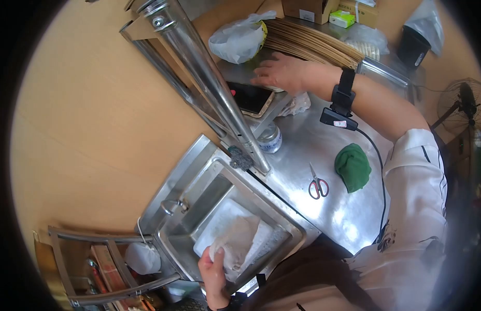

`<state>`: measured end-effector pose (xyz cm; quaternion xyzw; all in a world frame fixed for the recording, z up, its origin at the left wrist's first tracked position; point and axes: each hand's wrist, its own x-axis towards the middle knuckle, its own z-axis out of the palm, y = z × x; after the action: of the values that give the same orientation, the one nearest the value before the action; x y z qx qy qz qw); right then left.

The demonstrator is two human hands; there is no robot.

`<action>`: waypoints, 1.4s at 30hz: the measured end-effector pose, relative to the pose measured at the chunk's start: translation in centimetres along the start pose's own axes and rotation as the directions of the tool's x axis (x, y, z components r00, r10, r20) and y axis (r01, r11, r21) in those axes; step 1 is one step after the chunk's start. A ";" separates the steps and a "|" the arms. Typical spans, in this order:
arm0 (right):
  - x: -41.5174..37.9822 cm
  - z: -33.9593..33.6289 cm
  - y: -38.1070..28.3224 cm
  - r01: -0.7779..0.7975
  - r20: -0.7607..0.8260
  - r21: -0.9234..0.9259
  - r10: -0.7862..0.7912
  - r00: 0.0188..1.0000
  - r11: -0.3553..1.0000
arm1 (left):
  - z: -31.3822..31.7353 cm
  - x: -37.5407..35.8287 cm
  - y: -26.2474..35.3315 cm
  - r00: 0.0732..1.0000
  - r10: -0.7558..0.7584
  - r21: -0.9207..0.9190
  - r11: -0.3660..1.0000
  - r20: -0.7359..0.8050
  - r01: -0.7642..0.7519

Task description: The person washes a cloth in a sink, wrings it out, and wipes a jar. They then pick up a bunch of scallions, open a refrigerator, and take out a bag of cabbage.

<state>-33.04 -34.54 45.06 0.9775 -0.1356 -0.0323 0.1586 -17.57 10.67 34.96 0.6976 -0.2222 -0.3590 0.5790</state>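
Note:
Over the sink [186,243], my left hand [212,272] is closed on the edge of a thin, wrinkled, off-white cloth [238,241]. The cloth hangs over a white tray [214,217] inside the basin; whether it is fabric or soft plastic I cannot tell. My right hand [282,72] reaches across a raised metal shelf with its fingers stretched out. Just below it lies a phone [249,98] with a dark screen, and a small part of something white shows under the palm. A bundle of thin wooden sticks [308,39] lies beyond this hand.
On the steel table are scissors [318,186], a green cloth [353,167] and a jar [270,138]. A metal post [209,78] rises beside the sink, with a scouring pad [240,158] at its foot. A white plastic bag [238,39] sits on the shelf. A fan [466,103] stands right.

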 end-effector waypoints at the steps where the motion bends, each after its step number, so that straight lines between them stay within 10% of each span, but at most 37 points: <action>1: 0.0 -0.2 0.2 -0.029 -0.001 -0.010 0.029 1.000 1.000 | 0.1 0.0 0.1 1.000 0.000 -0.016 1.000 -0.011 0.000; 6: -0.7 -0.3 2.4 -0.191 -0.316 0.397 0.329 0.890 0.898 | 0.3 0.2 0.3 0.999 0.000 -0.095 0.995 -0.044 -0.005; 9: -0.3 0.7 1.4 -0.087 -0.252 0.900 0.672 0.696 0.428 | 0.5 0.6 0.7 0.999 -0.009 -0.074 0.997 -0.031 0.006; 13: 0.5 3.6 0.3 -0.046 -0.350 0.882 0.716 0.604 0.469 | 0.6 1.1 1.4 0.999 0.021 -0.136 0.990 -0.029 -0.025; 17: 0.1 5.4 -0.1 -0.336 -0.589 0.474 0.577 0.566 0.814 | 1.9 0.8 4.3 0.996 0.078 -0.187 0.979 -0.042 -0.085; 20: -2.3 2.9 -1.9 -0.164 -0.757 0.474 0.495 0.426 0.865 | 2.3 0.4 6.1 0.994 0.112 -0.148 0.983 0.016 -0.109; 22: -5.4 -0.3 -6.5 0.188 -0.590 0.745 0.501 0.633 0.641 | 2.6 0.4 6.9 0.985 0.155 -0.113 0.983 0.082 -0.145; 24: -6.7 -0.9 -10.8 0.539 -0.670 0.691 0.148 0.727 0.482 | 3.5 0.7 7.7 0.962 0.219 -0.090 0.974 0.162 -0.207; 26: -8.2 -3.3 -15.2 0.331 -0.330 0.944 0.014 0.944 -0.024 | 4.9 1.5 8.6 0.899 0.302 -0.115 0.953 0.317 -0.279; 31: -7.1 -0.4 -19.2 0.134 -0.145 0.973 -0.045 0.988 -0.189 | 8.6 3.2 10.0 0.743 0.447 0.078 0.830 0.499 -0.552; 34: -7.0 0.0 -15.6 0.347 -0.283 0.932 0.394 0.874 -0.101 | 8.4 3.5 9.5 0.762 0.492 0.348 0.688 0.421 -0.637; 39: -5.0 -2.4 -6.2 0.539 -0.144 0.788 0.763 0.630 -0.297 | 5.6 3.9 5.0 0.954 0.177 0.004 0.983 0.241 -0.184; 42: -1.8 -1.3 -1.1 0.312 -0.209 0.950 0.795 0.569 0.026 | 4.8 3.8 3.2 0.965 0.145 0.001 0.989 0.220 -0.149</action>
<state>-34.38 -32.64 45.97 0.6616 -0.2372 0.5102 -0.4957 -18.45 4.07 36.82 0.6403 -0.3388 -0.3877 0.5700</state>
